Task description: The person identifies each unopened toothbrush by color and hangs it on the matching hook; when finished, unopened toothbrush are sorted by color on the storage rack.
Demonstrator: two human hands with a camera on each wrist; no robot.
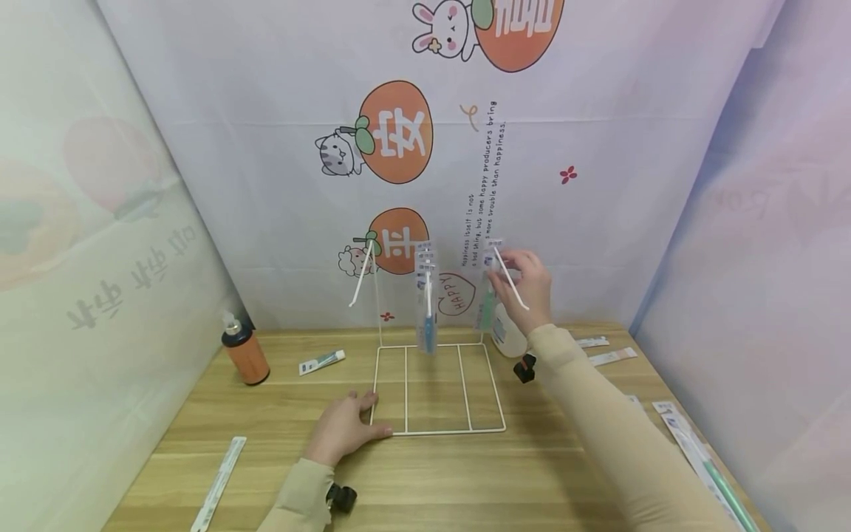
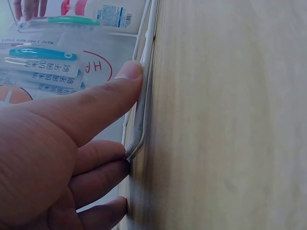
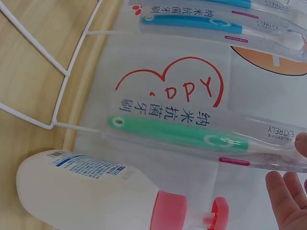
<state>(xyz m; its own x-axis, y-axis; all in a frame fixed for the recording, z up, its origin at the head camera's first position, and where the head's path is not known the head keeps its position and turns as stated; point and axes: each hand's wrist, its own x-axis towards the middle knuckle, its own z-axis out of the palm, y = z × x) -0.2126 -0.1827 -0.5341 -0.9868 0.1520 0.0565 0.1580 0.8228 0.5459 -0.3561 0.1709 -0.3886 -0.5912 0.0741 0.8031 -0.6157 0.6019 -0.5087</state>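
My right hand (image 1: pixel 528 284) is up at the right hook of a white wire display rack (image 1: pixel 439 434). It pinches the upper end of a packaged green toothbrush (image 3: pixel 177 136), thumb on one edge and fingers on the other. The top of that pack is at the hook (image 1: pixel 510 277). Down on the table, my left hand (image 1: pixel 346 428) holds the rack's front left corner, its thumb (image 2: pixel 129 71) along the front wire and fingertips at the side. Several packaged blue toothbrushes (image 1: pixel 429 332) hang on the middle hook. The left hook (image 1: pixel 361 273) carries nothing.
Behind the rack's right side stands a white bottle (image 3: pixel 91 187) with a pink pump. An orange pump bottle (image 1: pixel 247 358) and a toothpaste tube (image 1: pixel 322 362) are at the left. More packaged toothbrushes (image 1: pixel 708 465) lie at the right, and one narrow pack (image 1: pixel 219 484) at the front left.
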